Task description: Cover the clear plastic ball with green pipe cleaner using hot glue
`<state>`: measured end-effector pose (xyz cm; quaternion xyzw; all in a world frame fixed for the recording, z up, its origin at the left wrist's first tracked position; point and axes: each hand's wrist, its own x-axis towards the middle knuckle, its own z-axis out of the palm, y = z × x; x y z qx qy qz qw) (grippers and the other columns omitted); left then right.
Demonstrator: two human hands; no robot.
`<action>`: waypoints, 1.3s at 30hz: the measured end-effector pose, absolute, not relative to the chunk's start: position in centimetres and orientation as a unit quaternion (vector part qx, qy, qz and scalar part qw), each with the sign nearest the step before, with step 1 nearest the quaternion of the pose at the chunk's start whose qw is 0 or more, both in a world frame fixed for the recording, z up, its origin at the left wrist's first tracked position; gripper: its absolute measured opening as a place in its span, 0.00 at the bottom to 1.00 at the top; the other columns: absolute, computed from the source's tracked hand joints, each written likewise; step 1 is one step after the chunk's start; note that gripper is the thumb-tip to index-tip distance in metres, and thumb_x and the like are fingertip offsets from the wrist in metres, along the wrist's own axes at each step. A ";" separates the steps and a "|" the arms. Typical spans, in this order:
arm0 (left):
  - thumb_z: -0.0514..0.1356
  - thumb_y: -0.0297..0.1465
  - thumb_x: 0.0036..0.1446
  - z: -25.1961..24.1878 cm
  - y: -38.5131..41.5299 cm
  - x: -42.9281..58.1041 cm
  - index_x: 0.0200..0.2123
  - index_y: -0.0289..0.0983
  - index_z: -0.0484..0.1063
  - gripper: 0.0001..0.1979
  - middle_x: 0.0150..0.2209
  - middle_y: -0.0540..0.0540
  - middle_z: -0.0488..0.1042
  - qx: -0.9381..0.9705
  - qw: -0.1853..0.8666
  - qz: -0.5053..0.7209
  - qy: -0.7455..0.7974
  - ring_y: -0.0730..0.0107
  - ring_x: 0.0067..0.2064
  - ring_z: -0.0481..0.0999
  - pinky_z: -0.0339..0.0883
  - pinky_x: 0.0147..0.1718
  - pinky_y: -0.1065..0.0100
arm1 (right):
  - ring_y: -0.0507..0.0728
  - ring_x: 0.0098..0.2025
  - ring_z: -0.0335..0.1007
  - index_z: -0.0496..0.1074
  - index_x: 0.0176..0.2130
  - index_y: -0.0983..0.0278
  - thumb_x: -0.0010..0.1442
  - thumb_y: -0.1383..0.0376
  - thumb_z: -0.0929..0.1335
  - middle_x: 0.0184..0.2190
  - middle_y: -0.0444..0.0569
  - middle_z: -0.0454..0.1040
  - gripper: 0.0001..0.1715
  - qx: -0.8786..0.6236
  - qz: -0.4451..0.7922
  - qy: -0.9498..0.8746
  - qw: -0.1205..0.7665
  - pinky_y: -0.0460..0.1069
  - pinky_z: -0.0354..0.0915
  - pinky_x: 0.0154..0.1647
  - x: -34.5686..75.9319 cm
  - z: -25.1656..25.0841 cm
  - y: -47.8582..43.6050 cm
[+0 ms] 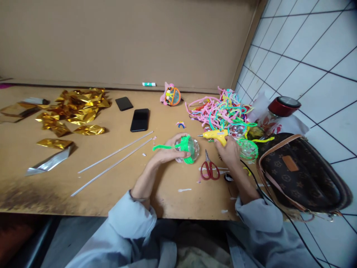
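My left hand (pixel 167 150) is wrapped round a clear plastic ball (pixel 188 149) that has a green pipe cleaner (pixel 185 144) wound over it, one end sticking out to the left. My right hand (pixel 230 150) grips a yellow glue gun (pixel 216 136), its nozzle pointing left towards the ball. Both rest on the wooden table (pixel 83 178). Red-handled scissors (pixel 209 168) lie between my wrists. A second clear ball with green wrap (pixel 248 149) sits just right of my right hand.
A heap of coloured pipe cleaners (pixel 223 109) lies behind the glue gun. Two phones (pixel 139 120) and gold foil pieces (pixel 78 108) lie to the left, with two glue sticks (pixel 117 152). A brown handbag (pixel 301 175) and red-lidded jar (pixel 281 108) stand on the right.
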<state>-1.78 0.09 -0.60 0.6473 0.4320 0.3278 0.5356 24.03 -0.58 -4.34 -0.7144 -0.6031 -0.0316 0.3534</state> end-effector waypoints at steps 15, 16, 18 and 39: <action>0.71 0.40 0.39 -1.4 0.3 -1.5 0.52 0.38 0.70 0.35 0.53 0.42 0.72 0.718 0.444 0.350 0.407 0.53 0.51 0.74 0.69 0.52 0.57 | 0.63 0.44 0.71 0.72 0.47 0.67 0.65 0.62 0.63 0.39 0.58 0.76 0.14 -0.570 -0.130 -0.712 0.389 0.57 0.67 0.44 20.7 -1.4 -3.1; 0.71 0.40 0.38 -1.5 0.3 -1.4 0.52 0.38 0.70 0.35 0.52 0.41 0.72 0.728 0.428 0.351 0.404 0.53 0.52 0.73 0.69 0.52 0.56 | 0.62 0.44 0.71 0.72 0.48 0.66 0.66 0.62 0.63 0.40 0.56 0.76 0.15 -0.526 -0.116 -0.732 0.418 0.56 0.68 0.45 20.0 -0.9 -3.5; 0.71 0.37 0.37 -1.4 0.1 -1.0 0.51 0.38 0.71 0.34 0.52 0.41 0.72 0.751 0.396 0.352 0.395 0.52 0.52 0.73 0.67 0.55 0.55 | 0.60 0.44 0.72 0.71 0.50 0.63 0.66 0.61 0.64 0.41 0.55 0.77 0.16 -0.467 -0.107 -0.751 0.455 0.56 0.68 0.46 18.7 -0.2 -4.3; 0.72 0.35 0.38 -1.4 -1.0 0.2 0.50 0.39 0.71 0.32 0.52 0.41 0.71 0.748 0.400 0.366 0.384 0.52 0.54 0.72 0.65 0.56 0.54 | 0.58 0.40 0.81 0.79 0.39 0.59 0.66 0.61 0.66 0.38 0.48 0.84 0.12 -0.460 0.126 -0.674 0.564 0.54 0.75 0.46 18.5 0.1 -6.5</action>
